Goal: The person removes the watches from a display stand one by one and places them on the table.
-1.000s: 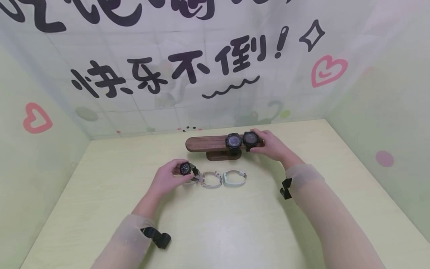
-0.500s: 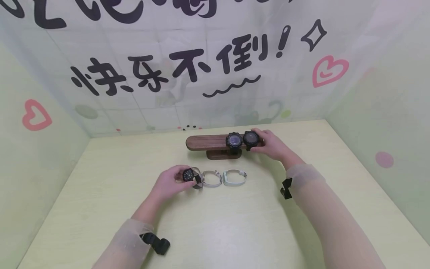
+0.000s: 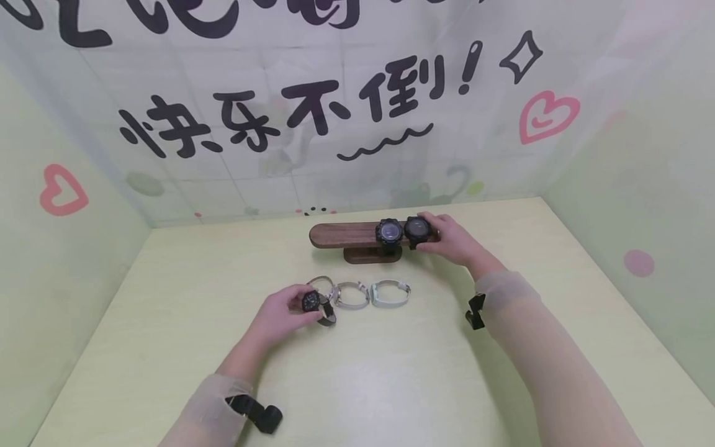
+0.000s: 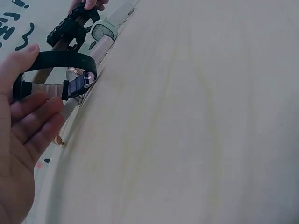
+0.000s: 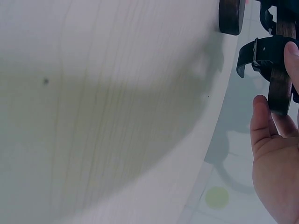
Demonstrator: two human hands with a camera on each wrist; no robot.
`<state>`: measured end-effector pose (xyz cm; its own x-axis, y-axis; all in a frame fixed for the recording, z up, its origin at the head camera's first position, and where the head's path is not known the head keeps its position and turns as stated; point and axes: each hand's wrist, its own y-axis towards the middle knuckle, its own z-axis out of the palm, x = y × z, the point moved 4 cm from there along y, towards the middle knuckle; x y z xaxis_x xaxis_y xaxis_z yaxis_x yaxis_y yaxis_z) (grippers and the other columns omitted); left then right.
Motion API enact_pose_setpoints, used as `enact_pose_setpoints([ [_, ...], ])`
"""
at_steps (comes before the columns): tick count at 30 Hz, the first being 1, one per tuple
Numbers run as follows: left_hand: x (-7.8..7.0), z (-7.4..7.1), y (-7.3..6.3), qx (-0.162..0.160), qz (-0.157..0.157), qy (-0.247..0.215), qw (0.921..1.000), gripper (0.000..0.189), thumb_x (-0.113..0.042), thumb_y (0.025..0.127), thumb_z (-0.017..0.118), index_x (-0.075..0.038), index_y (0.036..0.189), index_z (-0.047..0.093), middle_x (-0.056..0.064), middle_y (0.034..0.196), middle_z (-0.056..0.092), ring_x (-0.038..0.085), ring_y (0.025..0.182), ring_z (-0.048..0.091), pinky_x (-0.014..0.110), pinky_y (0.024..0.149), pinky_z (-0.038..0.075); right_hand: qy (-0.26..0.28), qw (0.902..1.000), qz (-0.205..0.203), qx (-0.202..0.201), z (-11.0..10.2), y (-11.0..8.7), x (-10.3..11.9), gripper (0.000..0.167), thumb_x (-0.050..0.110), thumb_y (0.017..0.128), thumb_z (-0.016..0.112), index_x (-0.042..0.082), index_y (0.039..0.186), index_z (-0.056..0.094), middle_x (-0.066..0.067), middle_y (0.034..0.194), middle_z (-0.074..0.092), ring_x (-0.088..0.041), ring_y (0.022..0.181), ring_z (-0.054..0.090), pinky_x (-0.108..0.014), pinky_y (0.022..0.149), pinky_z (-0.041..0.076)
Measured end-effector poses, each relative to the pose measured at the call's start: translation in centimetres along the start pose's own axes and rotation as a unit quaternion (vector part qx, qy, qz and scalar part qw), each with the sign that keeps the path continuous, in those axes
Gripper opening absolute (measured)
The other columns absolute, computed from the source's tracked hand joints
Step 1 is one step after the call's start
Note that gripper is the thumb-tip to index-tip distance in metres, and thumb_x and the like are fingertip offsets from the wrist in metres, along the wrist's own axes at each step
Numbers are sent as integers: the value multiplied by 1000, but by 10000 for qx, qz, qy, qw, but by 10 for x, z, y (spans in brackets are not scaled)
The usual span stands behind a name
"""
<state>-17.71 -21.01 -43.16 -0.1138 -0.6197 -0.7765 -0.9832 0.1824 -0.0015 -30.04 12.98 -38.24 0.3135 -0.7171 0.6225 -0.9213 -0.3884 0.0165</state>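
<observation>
A black wristwatch with a dark dial is pinched in my left hand, held just in front of the row of watches. The left wrist view shows its looped black strap between thumb and fingers. My right hand is at the right end of a dark wooden watch stand. Its thumb and a finger grip a black digital watch at the case's near and far edges; in the right wrist view, the buckled strap hangs under the bar. Beside it sits another black digital watch.
On the pale table lie a thin-banded watch, a pale pinkish watch and a mint-green watch, side by side before the stand. A printed cloth wall rises behind the table, with side walls left and right.
My left hand has brought the black wristwatch nearer to me, baring the thin-banded watch behind it. The right hand stays at the end of the stand.
</observation>
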Motion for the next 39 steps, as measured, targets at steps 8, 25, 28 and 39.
enact_pose_setpoints([
  [8,5,-2,-5,33,-1,31,10000,61,-32,72,80,-5,123,58,10,106,65,24,96,60,45,89,47,24,10000,56,1,0,0,0,72,24,83,73,15,144,36,-27,126,39,-38,109,46,-50,96,37],
  [25,9,-2,-15,167,214,375,9989,53,-30,71,81,-6,114,63,0,97,67,20,92,61,42,87,47,27,10000,21,-19,1,0,1,72,24,83,73,15,144,36,-28,126,40,-38,110,47,-51,97,37],
  [28,11,-1,-15,145,261,425,9987,52,-30,71,81,-7,114,64,1,99,67,21,94,61,43,89,47,1,10000,26,-29,1,0,1,72,25,83,73,15,144,36,-28,126,40,-39,110,47,-51,97,37],
  [39,15,0,-18,46,547,784,9954,51,-30,70,81,-10,114,65,7,113,62,27,105,56,46,93,43,26,10000,11,-39,0,0,1,73,26,82,73,16,144,36,-27,127,40,-39,112,46,-51,98,36],
])
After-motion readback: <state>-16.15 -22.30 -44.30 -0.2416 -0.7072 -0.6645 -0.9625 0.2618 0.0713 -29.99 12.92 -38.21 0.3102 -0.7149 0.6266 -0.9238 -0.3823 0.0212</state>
